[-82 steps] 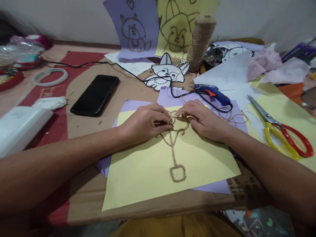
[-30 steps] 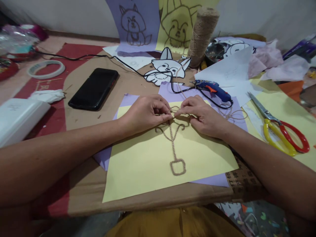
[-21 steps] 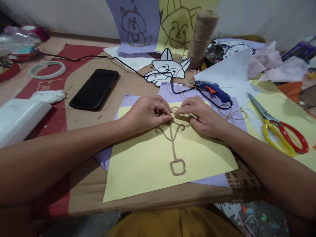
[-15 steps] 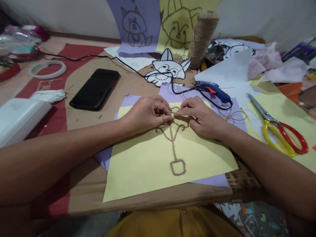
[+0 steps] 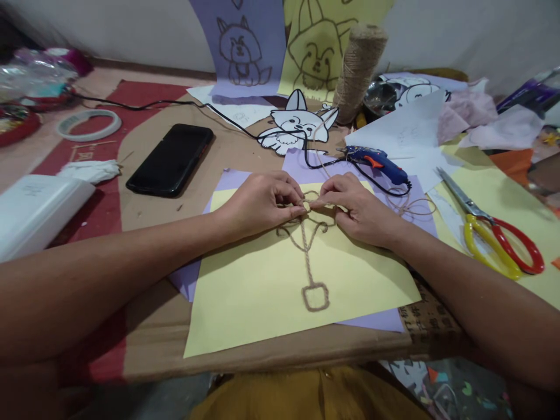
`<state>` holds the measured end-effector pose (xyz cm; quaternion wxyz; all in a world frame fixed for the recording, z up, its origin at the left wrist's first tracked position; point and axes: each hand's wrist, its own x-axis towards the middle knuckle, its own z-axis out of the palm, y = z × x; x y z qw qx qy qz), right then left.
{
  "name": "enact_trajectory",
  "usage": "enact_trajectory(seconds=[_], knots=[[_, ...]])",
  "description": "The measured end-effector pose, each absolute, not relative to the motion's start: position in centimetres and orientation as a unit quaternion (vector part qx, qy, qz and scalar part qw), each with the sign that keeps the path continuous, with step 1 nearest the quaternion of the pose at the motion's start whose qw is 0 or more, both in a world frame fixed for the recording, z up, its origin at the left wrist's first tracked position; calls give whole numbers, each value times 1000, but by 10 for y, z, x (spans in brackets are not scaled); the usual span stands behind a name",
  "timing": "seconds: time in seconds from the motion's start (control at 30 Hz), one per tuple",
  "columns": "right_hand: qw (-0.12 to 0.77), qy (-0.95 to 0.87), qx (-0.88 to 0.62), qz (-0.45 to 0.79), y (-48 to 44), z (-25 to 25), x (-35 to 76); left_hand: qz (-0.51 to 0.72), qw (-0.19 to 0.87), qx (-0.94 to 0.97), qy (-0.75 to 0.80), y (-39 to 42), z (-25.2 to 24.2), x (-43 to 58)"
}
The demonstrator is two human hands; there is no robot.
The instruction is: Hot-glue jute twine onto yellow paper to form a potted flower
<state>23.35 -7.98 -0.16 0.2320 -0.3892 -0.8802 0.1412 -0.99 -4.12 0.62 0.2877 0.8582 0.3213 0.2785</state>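
A yellow sheet of paper [image 5: 254,291] lies in front of me with a twine outline [image 5: 315,296] on it: a small square at the bottom, a straight stem and two curled side strands. At the top of this outline, my left hand [image 5: 271,201] pinches the twine between thumb and fingers. Facing it, my right hand [image 5: 356,207] also pinches the twine, with a small loop showing between the two hands' fingertips. Loose twine [image 5: 413,204] trails out to the right of my right hand. My fingers partly cover the upper part of the outline.
Beyond the paper lie a blue glue gun [image 5: 376,162] with a black cord and a white fox cutout [image 5: 301,122]. A twine spool [image 5: 361,73] stands behind. Scissors [image 5: 494,233] rest at the right; a black phone [image 5: 170,160], tape roll [image 5: 88,125] and white box [image 5: 39,213] are left.
The view has shifted very slightly. Both hands keep their places, and the small twine loop between the fingertips shows a little more clearly.
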Motion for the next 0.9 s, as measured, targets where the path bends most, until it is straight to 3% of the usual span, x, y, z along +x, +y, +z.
enact_trajectory(seconds=[0.27,0.7,0.9], knots=[[319,-824,-418,209,-82,2,240,290,300,853,315,-40,4,-10],[336,-768,-526,144,-82,12,237,278,331,827,360,-39,7,-7],[300,-746,-581,130,-82,12,238,279,320,830,363,-35,4,-7]])
